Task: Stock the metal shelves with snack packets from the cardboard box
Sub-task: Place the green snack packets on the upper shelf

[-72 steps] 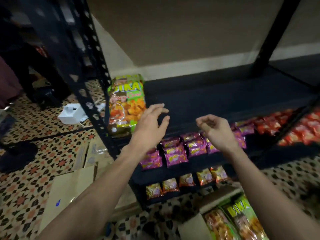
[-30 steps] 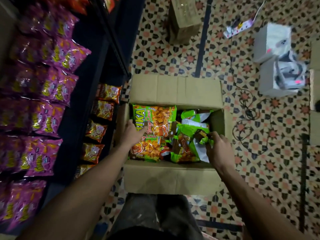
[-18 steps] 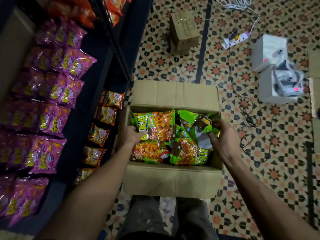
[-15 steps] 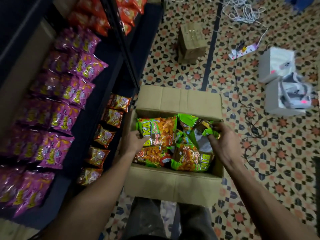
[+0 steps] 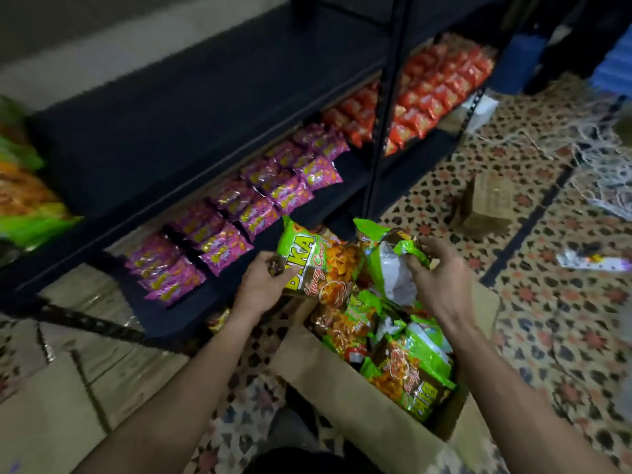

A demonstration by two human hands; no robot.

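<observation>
Now left grip (image 5: pixel 261 285) pinches orange packet (image 5: pixel 319 268), right grip (image 5: pixel 441 278) green packet (image 5: pixel 388 268), over patterned, perhaps tiled floor (image 5: pixel 547 302).

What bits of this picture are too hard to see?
Head view:
- Green snack packets on the dark metal shelf: blurred, cut by the left edge.
- Brown cardboard box: its bottom is hidden under green packets.
- Crumpled green packet in the right hand: front turned away.
- Green-and-orange packet in the left hand: lower corner covered by fingers.
</observation>
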